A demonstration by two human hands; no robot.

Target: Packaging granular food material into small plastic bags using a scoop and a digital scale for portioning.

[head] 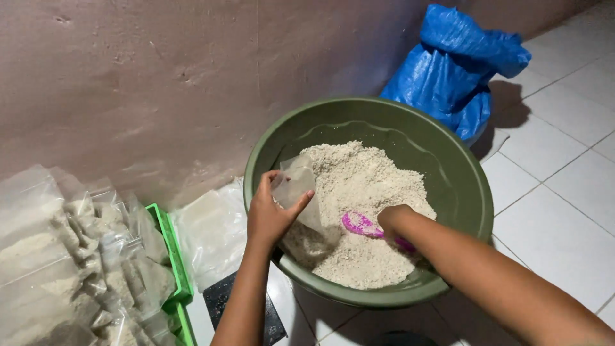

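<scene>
White floor tiles (564, 192) and a brownish wall (160, 77) frame a green basin (467, 192) of pale grain (359, 192). Left hand (269, 214), at 9 o'clock on the basin, pinches a small clear bag (296, 186) over the grain. Right hand (394, 221), fingers closed, grips a pink scoop (360, 224) at centre. Filled bags (70, 269) lie at 8 o'clock; a blue sack (458, 64) stands at 1 o'clock.

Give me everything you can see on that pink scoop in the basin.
The pink scoop looks like glossy plastic. Its rounded bowl lies on the pale grain heap inside the green basin. The right hand covers its handle; a pink tip peeks out beyond. It lies beside, apart from, the clear bag in the left hand.
</scene>
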